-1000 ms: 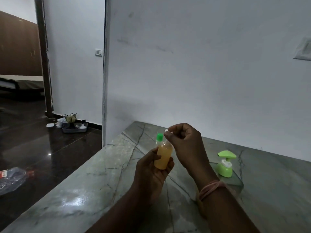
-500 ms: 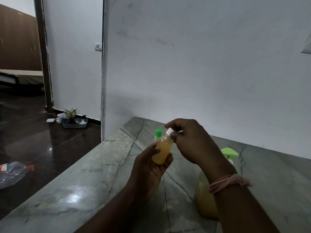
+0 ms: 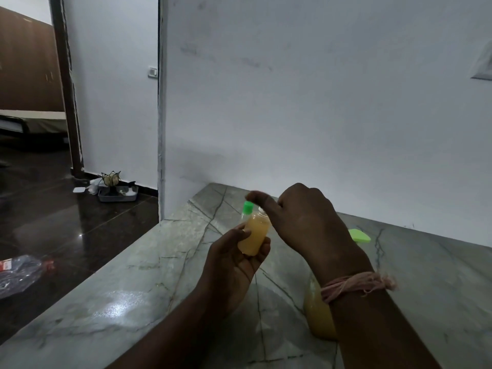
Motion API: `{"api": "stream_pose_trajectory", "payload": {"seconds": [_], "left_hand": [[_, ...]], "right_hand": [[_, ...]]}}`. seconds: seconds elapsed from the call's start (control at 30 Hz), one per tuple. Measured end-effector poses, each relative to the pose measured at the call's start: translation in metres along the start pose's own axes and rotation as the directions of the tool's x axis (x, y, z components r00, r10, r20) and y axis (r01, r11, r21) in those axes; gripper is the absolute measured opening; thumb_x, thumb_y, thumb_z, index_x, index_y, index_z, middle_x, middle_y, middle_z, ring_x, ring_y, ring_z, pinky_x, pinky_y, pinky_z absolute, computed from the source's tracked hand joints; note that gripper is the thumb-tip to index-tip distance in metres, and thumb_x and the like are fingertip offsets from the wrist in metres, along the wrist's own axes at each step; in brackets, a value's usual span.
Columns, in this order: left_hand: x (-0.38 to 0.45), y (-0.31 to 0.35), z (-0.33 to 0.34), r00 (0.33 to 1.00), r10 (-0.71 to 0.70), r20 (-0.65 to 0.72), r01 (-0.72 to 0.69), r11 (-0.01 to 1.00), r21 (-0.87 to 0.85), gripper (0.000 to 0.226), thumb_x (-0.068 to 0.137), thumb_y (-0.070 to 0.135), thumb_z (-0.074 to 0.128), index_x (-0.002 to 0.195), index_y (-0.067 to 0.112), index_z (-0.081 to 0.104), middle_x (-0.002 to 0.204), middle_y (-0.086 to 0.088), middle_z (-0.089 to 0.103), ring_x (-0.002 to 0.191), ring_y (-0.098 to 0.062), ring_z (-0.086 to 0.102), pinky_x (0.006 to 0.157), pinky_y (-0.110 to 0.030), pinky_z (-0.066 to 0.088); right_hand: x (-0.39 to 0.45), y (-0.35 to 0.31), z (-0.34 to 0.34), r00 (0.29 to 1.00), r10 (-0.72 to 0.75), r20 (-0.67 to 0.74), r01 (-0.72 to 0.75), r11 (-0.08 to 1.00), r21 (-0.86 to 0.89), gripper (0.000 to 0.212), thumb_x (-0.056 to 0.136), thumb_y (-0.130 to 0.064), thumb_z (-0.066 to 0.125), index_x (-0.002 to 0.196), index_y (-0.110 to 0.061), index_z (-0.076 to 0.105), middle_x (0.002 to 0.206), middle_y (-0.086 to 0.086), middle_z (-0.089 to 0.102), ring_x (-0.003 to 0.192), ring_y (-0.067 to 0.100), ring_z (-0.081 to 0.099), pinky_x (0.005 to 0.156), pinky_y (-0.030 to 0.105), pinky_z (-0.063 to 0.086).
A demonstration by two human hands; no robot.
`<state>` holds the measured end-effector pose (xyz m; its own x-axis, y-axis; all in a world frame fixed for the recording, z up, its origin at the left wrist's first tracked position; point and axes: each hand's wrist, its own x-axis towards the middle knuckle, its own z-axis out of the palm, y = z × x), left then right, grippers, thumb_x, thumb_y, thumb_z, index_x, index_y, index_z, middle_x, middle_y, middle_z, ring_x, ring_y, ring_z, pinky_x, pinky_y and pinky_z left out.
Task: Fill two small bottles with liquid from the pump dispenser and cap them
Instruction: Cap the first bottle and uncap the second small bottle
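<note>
Near the centre of the frame, the left hand (image 3: 234, 258) grips a small bottle (image 3: 254, 234) of cloudy orange liquid, its fingers and thumb wrapped round the lower body so that the base is hidden. The bottle leans slightly to the right. The right hand (image 3: 306, 217) sits over the bottle's mouth, fingers curled down on it; only a sliver of something white (image 3: 261, 209) shows at the neck, and whether that is a cap pinched between the fingertips cannot be made out. The forefinger is smeared by motion blur.

Just behind and left of the held bottle, a green cap (image 3: 248, 207) and a bit of clear neck show from a second bottle; the rest is covered by the first bottle and the hands. At lower right, the pump dispenser (image 3: 318, 315) stands on the marble counter (image 3: 133, 288), mostly hidden behind the right forearm: only part of its orange-filled body and, higher up, a corner of its green pump head (image 3: 359, 235) are visible. A pink thread band (image 3: 356, 284) circles the right wrist.
</note>
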<state>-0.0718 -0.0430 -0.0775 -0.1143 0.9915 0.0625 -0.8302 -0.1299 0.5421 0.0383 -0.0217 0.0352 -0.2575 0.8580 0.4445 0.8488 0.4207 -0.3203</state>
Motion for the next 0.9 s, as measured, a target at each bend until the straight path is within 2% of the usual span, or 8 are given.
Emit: {"api": "stream_pose_trajectory", "payload": {"seconds": [0.13, 0.23, 0.33, 0.4, 0.43, 0.53, 0.6, 0.9], "left_hand": [[0.001, 0.000, -0.002, 1.000, 0.008, 0.015, -0.007, 0.999, -0.044, 0.069, 0.071, 0.017, 0.068, 0.135, 0.003, 0.046, 0.123, -0.029, 0.053, 0.088, -0.032, 0.068, 0.073, -0.035, 0.058], [0.001, 0.000, -0.003, 1.000, 0.015, 0.023, -0.014, 0.999, -0.042, 0.069, 0.072, 0.018, 0.067, 0.136, 0.001, 0.046, 0.123, -0.028, 0.053, 0.084, -0.030, 0.069, 0.073, -0.035, 0.057], [0.002, 0.001, -0.004, 1.000, 0.000, 0.027, 0.001, 0.999, -0.049, 0.068, 0.071, 0.017, 0.068, 0.134, 0.002, 0.048, 0.126, -0.029, 0.050, 0.088, -0.032, 0.066, 0.074, -0.035, 0.057], [0.002, 0.001, -0.004, 1.000, -0.005, 0.021, 0.006, 0.999, -0.048, 0.067, 0.071, 0.017, 0.068, 0.133, 0.003, 0.049, 0.126, -0.030, 0.049, 0.091, -0.033, 0.064, 0.075, -0.035, 0.057], [0.002, 0.000, -0.005, 1.000, -0.007, 0.021, 0.008, 0.999, -0.044, 0.068, 0.071, 0.017, 0.069, 0.134, 0.003, 0.048, 0.126, -0.030, 0.049, 0.092, -0.034, 0.064, 0.074, -0.035, 0.057], [0.003, 0.000, -0.004, 1.000, -0.006, 0.026, 0.007, 1.000, -0.025, 0.079, 0.064, 0.018, 0.074, 0.136, 0.002, 0.046, 0.127, -0.030, 0.049, 0.089, -0.032, 0.066, 0.072, -0.034, 0.056], [0.003, -0.001, -0.005, 0.999, -0.008, 0.042, 0.009, 1.000, -0.021, 0.078, 0.065, 0.018, 0.072, 0.136, 0.002, 0.046, 0.128, -0.028, 0.050, 0.085, -0.029, 0.067, 0.071, -0.034, 0.056], [0.008, -0.008, -0.010, 0.991, 0.039, 0.125, -0.063, 0.979, 0.195, 0.043, 0.085, 0.020, 0.063, 0.125, 0.006, 0.057, 0.128, -0.029, 0.049, 0.090, -0.028, 0.064, 0.077, -0.031, 0.056]], "right_hand": [[-0.002, -0.007, -0.008, 0.996, -0.076, 0.043, 0.073, 0.995, 0.072, 0.021, 0.093, -0.026, 0.057, 0.114, -0.022, 0.063, 0.109, 0.003, 0.066, 0.096, 0.018, 0.064, 0.076, 0.029, 0.051], [-0.007, -0.009, -0.009, 0.982, -0.135, 0.134, 0.116, 0.984, 0.139, 0.042, 0.090, -0.005, 0.056, 0.125, -0.027, 0.059, 0.125, -0.001, 0.060, 0.111, 0.015, 0.059, 0.088, 0.026, 0.049], [-0.004, -0.007, -0.007, 0.995, -0.080, 0.059, 0.072, 0.990, 0.120, 0.016, 0.088, -0.034, 0.066, 0.090, -0.020, 0.072, 0.089, 0.000, 0.071, 0.080, 0.013, 0.065, 0.064, 0.022, 0.048], [-0.002, -0.004, -0.006, 1.000, 0.001, -0.005, -0.001, 0.999, 0.035, 0.053, 0.080, -0.064, 0.061, 0.064, -0.013, 0.062, 0.058, 0.000, 0.057, 0.054, 0.013, 0.054, 0.048, 0.024, 0.037], [-0.001, -0.003, -0.006, 1.000, 0.010, -0.024, -0.009, 1.000, 0.012, 0.058, 0.079, -0.069, 0.058, 0.064, -0.013, 0.059, 0.056, 0.000, 0.054, 0.052, 0.013, 0.052, 0.048, 0.024, 0.036], [-0.005, -0.008, -0.008, 0.995, -0.065, 0.069, 0.060, 0.996, 0.070, 0.025, 0.091, -0.036, 0.062, 0.109, -0.020, 0.066, 0.103, 0.004, 0.069, 0.092, 0.018, 0.064, 0.071, 0.023, 0.044], [-0.007, -0.009, -0.007, 0.978, -0.146, 0.151, 0.133, 0.987, 0.093, 0.035, 0.092, -0.011, 0.060, 0.124, -0.025, 0.062, 0.124, 0.000, 0.062, 0.109, 0.015, 0.060, 0.078, 0.019, 0.041], [0.000, -0.004, 0.005, 0.992, -0.052, 0.112, 0.058, 0.997, -0.053, 0.017, 0.087, -0.011, 0.063, 0.102, -0.017, 0.067, 0.098, 0.004, 0.066, 0.088, 0.018, 0.063, 0.066, 0.028, 0.048]]}}
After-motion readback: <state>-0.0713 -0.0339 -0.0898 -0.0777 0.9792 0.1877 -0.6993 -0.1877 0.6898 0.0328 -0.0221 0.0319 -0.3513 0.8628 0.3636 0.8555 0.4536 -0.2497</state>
